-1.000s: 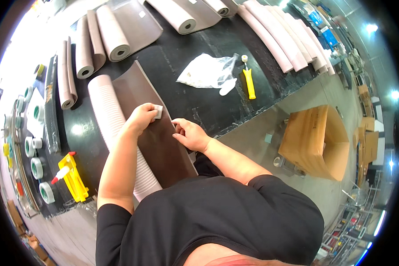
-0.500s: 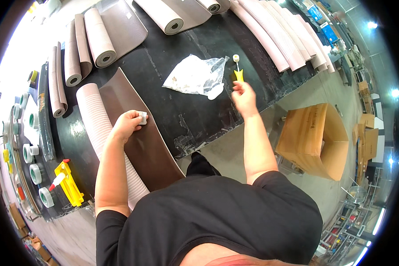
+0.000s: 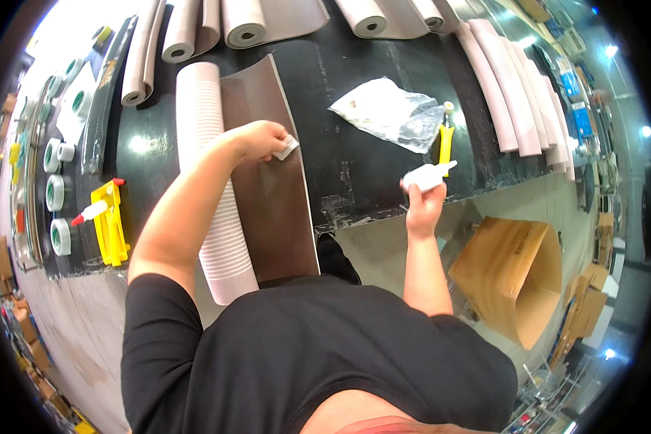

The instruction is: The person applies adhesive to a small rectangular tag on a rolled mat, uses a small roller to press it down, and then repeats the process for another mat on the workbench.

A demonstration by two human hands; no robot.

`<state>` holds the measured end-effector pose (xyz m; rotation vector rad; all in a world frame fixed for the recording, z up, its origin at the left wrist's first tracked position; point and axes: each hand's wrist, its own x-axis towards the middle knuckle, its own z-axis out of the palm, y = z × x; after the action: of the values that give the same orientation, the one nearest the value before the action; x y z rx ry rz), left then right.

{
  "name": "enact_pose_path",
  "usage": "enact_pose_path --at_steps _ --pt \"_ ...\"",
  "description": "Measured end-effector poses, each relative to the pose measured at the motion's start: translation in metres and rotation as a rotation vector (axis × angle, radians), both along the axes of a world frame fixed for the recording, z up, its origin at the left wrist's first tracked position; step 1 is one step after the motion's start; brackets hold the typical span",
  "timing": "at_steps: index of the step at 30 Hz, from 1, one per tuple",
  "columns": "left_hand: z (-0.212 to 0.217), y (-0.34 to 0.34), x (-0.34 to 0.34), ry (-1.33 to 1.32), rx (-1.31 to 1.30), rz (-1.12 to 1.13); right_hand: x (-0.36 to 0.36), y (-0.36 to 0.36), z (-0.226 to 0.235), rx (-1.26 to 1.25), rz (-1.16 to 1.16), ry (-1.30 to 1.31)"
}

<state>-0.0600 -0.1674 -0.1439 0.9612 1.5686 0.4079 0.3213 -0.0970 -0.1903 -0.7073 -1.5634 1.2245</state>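
A partly rolled mat (image 3: 271,210) lies in front of me, brown face up, its striped pale pink roll (image 3: 201,108) on the left. My left hand (image 3: 257,141) is closed above the brown part, pinching a small grey-white piece (image 3: 287,148) close to the mat's right edge. My right hand (image 3: 427,206) grips a white squeeze bottle (image 3: 425,176) with a pointed nozzle, held over the table's near edge and tipped to the right. Just beyond that bottle lies a small roller with a yellow handle (image 3: 445,145). Left of the roller is a crumpled clear plastic bag (image 3: 387,112) with white contents.
The black table (image 3: 347,173) holds more rolled mats (image 3: 247,32) along its far side and a stack of pale mats (image 3: 510,101) at right. Tape rolls (image 3: 55,192) and a yellow holder (image 3: 108,224) with a red-capped bottle stand left. An open cardboard box (image 3: 499,267) sits on the floor at right.
My right hand, earlier without a bottle by the yellow handle, now holds the white bottle nearer to me. My left hand has moved the small piece toward the mat's right edge. The view has shifted.
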Motion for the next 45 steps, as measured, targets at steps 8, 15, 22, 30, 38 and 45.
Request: enact_pose_path --at_steps 8,15,22,30,38,45 --pt "-0.014 0.011 -0.006 -0.095 0.08 0.004 -0.161 -0.144 0.039 -1.165 0.839 0.887" --pt "0.008 -0.021 -0.031 0.131 0.279 0.115 -0.166 -0.119 -0.02 -1.161 0.815 0.665" --pt "0.035 -0.03 -0.059 0.007 0.218 -0.142 -0.176 -0.12 -0.014 -1.09 0.693 0.649" --pt "-0.02 0.024 -0.053 -0.117 0.196 -0.111 -0.155 -0.098 -0.006 -1.093 0.511 0.571" --pt "-0.029 0.041 -0.05 -0.113 0.115 -0.111 -0.157 -0.064 0.001 -0.853 0.39 0.577" --pt "-0.02 0.036 -0.044 -0.19 0.193 -0.128 -0.156 -0.044 0.007 -0.944 0.358 0.52"
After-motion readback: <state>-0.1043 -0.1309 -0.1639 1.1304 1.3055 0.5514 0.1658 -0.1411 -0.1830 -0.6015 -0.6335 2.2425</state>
